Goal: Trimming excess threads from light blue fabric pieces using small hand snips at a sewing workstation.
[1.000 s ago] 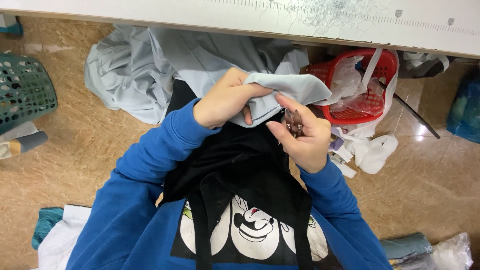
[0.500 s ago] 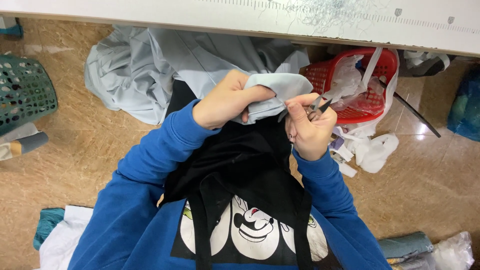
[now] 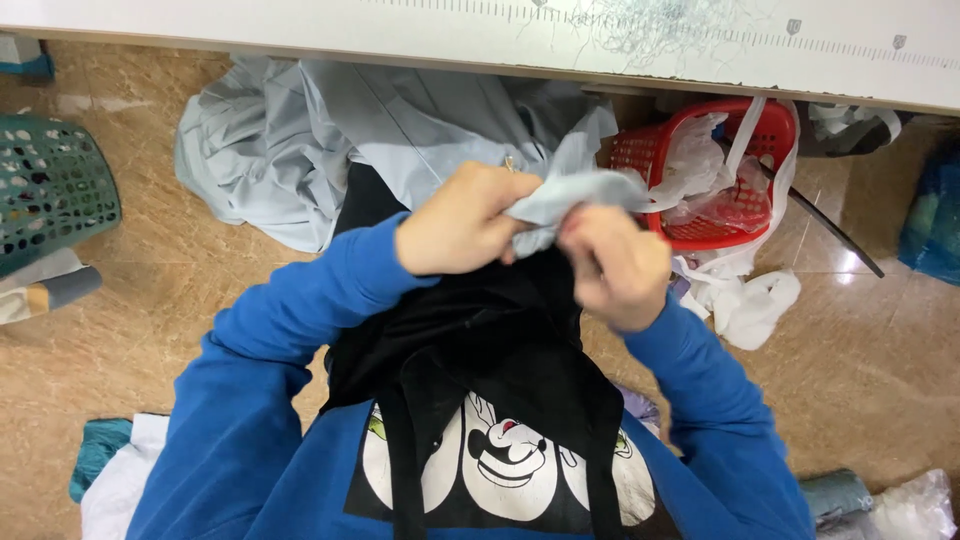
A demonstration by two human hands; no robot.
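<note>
Fabric work goes on just below the table edge: both hands meet on a bunched fold of pale grey-blue cloth that trails up from a larger heap of the same cloth lying on the tiled floor under the table. Left hand is closed around the fold, fingers curled tight, so the cloth is clamped there. Right hand is blurred; it sits fisted against the same fold, but whether it pinches the cloth or grips a small tool, I cannot tell. Doing this well seems to call for the left hand to keep the fold taut and short, so the spot being worked stays exposed between the two hands, with the right hand making small, controlled moves close to the left thumb. A black apron covers the lap, and a red basket with white scraps stands just beside the right hand.
</note>
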